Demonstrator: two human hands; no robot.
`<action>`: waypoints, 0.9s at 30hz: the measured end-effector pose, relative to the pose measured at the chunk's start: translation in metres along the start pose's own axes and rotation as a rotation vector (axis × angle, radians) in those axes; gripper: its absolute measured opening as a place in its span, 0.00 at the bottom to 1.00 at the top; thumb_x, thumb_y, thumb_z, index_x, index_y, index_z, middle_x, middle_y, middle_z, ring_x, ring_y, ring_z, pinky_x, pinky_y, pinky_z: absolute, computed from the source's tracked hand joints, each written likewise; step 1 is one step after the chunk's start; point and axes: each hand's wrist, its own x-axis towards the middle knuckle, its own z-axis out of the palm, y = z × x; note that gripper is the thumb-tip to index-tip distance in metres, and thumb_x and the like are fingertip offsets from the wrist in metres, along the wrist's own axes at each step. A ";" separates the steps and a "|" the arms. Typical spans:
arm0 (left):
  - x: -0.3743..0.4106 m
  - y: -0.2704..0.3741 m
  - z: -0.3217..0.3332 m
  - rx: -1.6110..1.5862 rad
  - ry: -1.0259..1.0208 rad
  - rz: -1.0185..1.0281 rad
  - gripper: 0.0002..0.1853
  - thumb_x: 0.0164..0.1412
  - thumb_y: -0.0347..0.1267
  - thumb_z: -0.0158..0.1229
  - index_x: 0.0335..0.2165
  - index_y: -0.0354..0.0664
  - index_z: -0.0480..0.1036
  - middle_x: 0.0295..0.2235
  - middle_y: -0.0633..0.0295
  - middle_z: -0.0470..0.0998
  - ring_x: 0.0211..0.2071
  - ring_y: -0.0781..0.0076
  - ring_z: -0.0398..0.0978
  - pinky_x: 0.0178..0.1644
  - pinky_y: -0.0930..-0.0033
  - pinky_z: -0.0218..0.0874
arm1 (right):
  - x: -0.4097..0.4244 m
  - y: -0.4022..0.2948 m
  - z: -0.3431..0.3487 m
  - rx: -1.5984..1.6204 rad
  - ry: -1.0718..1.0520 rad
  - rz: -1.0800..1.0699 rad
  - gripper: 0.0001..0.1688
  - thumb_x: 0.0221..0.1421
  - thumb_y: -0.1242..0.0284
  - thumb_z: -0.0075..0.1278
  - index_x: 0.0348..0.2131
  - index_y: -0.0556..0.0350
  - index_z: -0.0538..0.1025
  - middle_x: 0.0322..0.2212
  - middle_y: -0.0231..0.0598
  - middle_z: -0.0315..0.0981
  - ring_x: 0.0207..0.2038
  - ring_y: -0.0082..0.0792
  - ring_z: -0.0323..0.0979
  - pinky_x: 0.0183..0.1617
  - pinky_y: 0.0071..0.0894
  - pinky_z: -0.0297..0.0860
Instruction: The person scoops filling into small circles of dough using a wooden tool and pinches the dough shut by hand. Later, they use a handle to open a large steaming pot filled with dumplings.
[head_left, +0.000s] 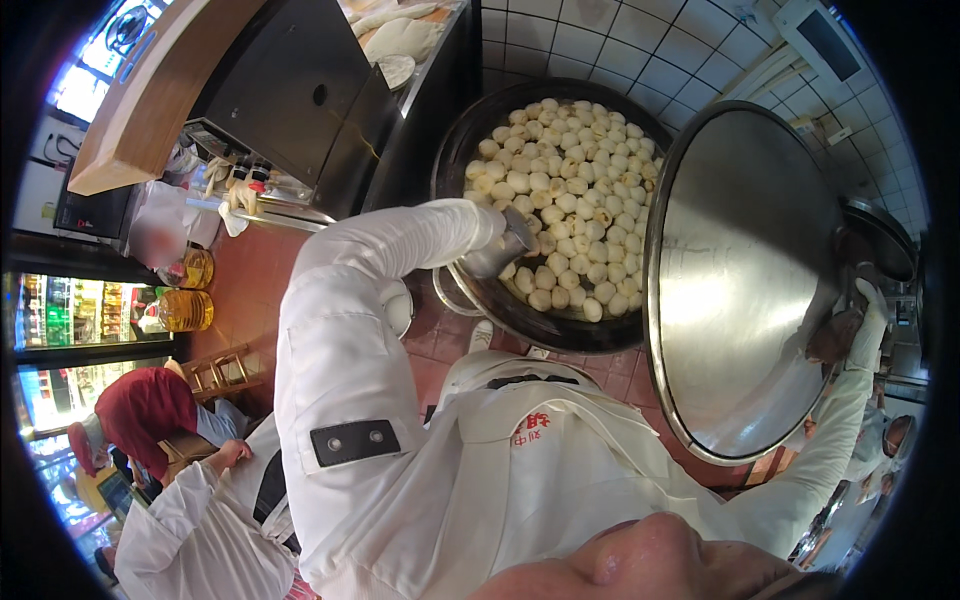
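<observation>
A wide round black pan (480, 309) in front of me holds many small round pale buns (574, 187) packed close together; some have brownish spots. Over the pan's near left rim, my left hand (498, 238) grips a metal container (484, 259); the cuff and the container hide much of the hand. A large round metal lid (739, 277) stands tilted steeply on edge along the pan's right side. At the lid's far right, my right hand (868, 291) grips it. That hand is small in view and partly hidden.
Left of the pan stands a dark metal cabinet (300, 97), with dough (405, 39) on a counter behind. Oil jugs (186, 310) sit on the red tiled floor. A person in white (202, 532) and a person in red (146, 412) are at lower left. A tiled wall (600, 30) rises behind.
</observation>
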 end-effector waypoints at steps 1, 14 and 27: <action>0.003 0.001 0.010 -0.015 0.005 -0.012 0.15 0.57 0.37 0.46 0.35 0.40 0.74 0.33 0.52 0.76 0.34 0.52 0.74 0.39 0.60 0.64 | 0.002 -0.021 0.014 0.163 -0.009 0.073 0.14 0.53 0.74 0.43 0.37 0.62 0.75 0.36 0.35 0.71 0.39 0.27 0.68 0.45 0.21 0.64; -0.050 -0.004 0.052 -0.589 0.448 -0.045 0.22 0.62 0.38 0.36 0.28 0.34 0.73 0.29 0.47 0.76 0.34 0.47 0.73 0.40 0.57 0.61 | 0.016 -0.068 0.101 0.466 0.004 0.466 0.16 0.42 0.68 0.55 0.31 0.61 0.76 0.24 0.30 0.70 0.25 0.25 0.66 0.31 0.23 0.63; -0.199 -0.049 0.183 -1.431 0.705 -0.221 0.23 0.62 0.46 0.44 0.27 0.35 0.71 0.19 0.61 0.72 0.24 0.74 0.68 0.31 0.71 0.60 | 0.026 -0.129 0.330 0.396 0.043 0.230 0.13 0.39 0.69 0.55 0.26 0.60 0.76 0.19 0.29 0.68 0.20 0.23 0.64 0.24 0.22 0.61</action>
